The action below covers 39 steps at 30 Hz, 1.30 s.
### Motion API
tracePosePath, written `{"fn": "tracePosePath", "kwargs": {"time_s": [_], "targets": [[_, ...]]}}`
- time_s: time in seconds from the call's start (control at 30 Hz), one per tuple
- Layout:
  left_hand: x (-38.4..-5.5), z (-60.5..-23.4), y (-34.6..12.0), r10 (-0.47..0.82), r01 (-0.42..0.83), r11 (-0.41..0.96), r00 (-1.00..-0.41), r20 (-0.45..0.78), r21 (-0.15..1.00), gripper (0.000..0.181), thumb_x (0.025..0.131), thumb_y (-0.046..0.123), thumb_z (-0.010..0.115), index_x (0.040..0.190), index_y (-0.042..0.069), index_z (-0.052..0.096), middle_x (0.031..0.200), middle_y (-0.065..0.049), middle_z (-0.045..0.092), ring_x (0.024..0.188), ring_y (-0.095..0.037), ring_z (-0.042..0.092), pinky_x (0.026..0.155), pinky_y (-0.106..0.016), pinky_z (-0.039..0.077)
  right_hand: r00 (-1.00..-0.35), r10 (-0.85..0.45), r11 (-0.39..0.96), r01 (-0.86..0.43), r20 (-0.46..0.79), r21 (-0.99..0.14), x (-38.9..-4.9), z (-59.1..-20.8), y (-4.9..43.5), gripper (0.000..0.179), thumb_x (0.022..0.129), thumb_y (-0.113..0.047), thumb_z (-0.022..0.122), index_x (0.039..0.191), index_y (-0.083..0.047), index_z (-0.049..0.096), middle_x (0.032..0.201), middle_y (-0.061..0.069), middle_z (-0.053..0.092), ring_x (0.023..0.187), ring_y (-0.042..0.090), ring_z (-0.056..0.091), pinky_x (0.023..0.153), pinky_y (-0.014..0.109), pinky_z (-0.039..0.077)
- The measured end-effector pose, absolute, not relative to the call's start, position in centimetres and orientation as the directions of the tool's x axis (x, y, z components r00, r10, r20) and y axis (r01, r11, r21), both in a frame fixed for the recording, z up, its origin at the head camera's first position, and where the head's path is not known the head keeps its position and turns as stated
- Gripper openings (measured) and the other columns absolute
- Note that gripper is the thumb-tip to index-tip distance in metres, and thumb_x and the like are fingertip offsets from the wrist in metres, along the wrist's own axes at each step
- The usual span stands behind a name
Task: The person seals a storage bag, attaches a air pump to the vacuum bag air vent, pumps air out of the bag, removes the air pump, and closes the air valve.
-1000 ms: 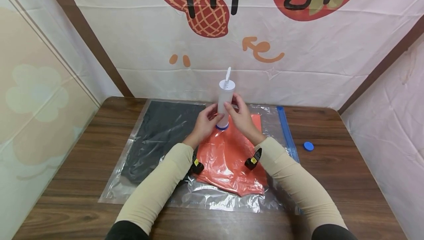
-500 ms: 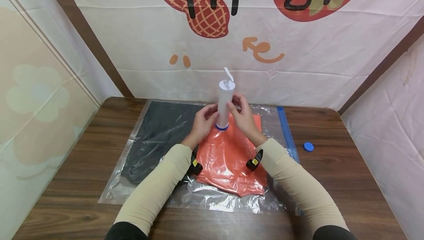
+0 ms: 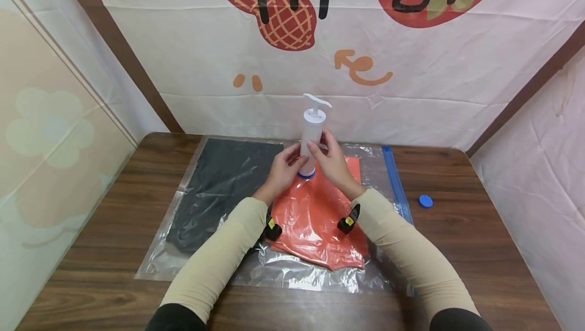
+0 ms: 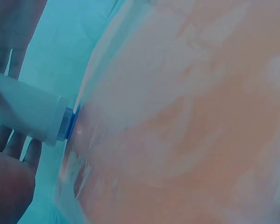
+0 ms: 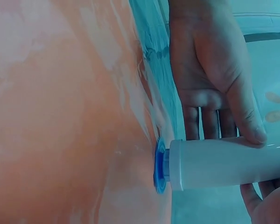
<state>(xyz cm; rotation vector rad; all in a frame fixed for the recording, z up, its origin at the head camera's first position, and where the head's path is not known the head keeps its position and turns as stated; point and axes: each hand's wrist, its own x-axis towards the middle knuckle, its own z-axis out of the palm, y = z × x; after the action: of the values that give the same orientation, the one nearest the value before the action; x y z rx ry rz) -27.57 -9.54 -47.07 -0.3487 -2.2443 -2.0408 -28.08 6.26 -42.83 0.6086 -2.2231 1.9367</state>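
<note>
In the head view, a white hand pump (image 3: 313,130) stands nearly upright, its lower end at the blue valve (image 3: 306,175) of a clear vacuum storage bag (image 3: 320,281). My left hand (image 3: 281,172) holds the pump's barrel low on its left side. From the right, my right hand (image 3: 337,166) grips the barrel a little higher, thumb in front. The T-shaped handle (image 3: 318,100) lies crosswise on top, untouched. Inside the bag lie orange folded fabric (image 3: 320,219) and dark fabric (image 3: 219,194). The right wrist view shows the pump's end against the blue valve (image 5: 159,165).
A small round blue cap (image 3: 425,201) lies on the wooden table (image 3: 461,250) at the right. The bag's blue zip edge (image 3: 396,181) runs along its right side. A printed cloth backdrop (image 3: 196,52) hangs behind the table.
The pump's handle has turned from almost end-on to crosswise. Both hands have shifted only slightly on the barrel. The bag and the blue cap stay where they were.
</note>
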Motion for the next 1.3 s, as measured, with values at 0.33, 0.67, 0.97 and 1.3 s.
{"fn": "tracePosePath", "kwargs": {"time_s": [0.33, 0.67, 0.97, 1.3], "targets": [[-27.5, -47.2, -10.0, 0.083, 0.249, 0.119, -0.967, 0.241, 0.961, 0.039, 0.102, 0.007, 0.061, 0.140, -0.004, 0.057, 0.139, -0.022, 0.059, 0.129, -0.032, 0.058, 0.109, -0.042, 0.045, -0.923, -0.152, 0.126, -0.373, 0.354, -0.919, -28.4, -42.9, 6.8, 0.049, 0.103, -0.008, 0.060, 0.146, 0.002, 0.037, 0.134, 0.025, 0.053, 0.122, 0.035, 0.052, 0.098, 0.045, 0.044], [-27.5, -47.1, -10.2, 0.037, 0.228, 0.080, -0.973, 0.226, 0.970, 0.037, 0.098, 0.004, 0.068, 0.133, -0.003, 0.060, 0.133, -0.021, 0.062, 0.122, -0.033, 0.061, 0.105, -0.041, 0.049, -0.905, -0.193, 0.117, -0.405, 0.380, -0.907, -28.2, -43.0, 6.7, 0.043, 0.103, -0.007, 0.058, 0.141, 0.007, 0.042, 0.134, 0.028, 0.053, 0.124, 0.040, 0.051, 0.104, 0.054, 0.043], [-27.4, -47.2, -9.9, 0.093, 0.192, 0.062, -0.978, 0.186, 0.979, 0.053, 0.098, 0.007, 0.068, 0.148, 0.001, 0.050, 0.145, -0.019, 0.055, 0.132, -0.032, 0.055, 0.110, -0.041, 0.045, -0.906, -0.245, 0.119, -0.381, 0.345, -0.917, -26.7, -40.9, 6.0, 0.050, 0.104, -0.003, 0.056, 0.147, 0.012, 0.036, 0.137, 0.034, 0.049, 0.129, 0.044, 0.047, 0.110, 0.055, 0.040], [-27.2, -47.2, -9.9, 0.115, 0.215, 0.125, -0.973, 0.201, 0.968, 0.051, 0.099, 0.008, 0.067, 0.147, 0.002, 0.052, 0.142, -0.019, 0.058, 0.131, -0.032, 0.057, 0.108, -0.042, 0.046, -0.922, -0.243, 0.156, -0.344, 0.302, -0.926, -26.5, -39.8, 6.0, 0.051, 0.103, -0.007, 0.059, 0.146, 0.011, 0.037, 0.136, 0.032, 0.050, 0.129, 0.042, 0.049, 0.109, 0.054, 0.041]]}}
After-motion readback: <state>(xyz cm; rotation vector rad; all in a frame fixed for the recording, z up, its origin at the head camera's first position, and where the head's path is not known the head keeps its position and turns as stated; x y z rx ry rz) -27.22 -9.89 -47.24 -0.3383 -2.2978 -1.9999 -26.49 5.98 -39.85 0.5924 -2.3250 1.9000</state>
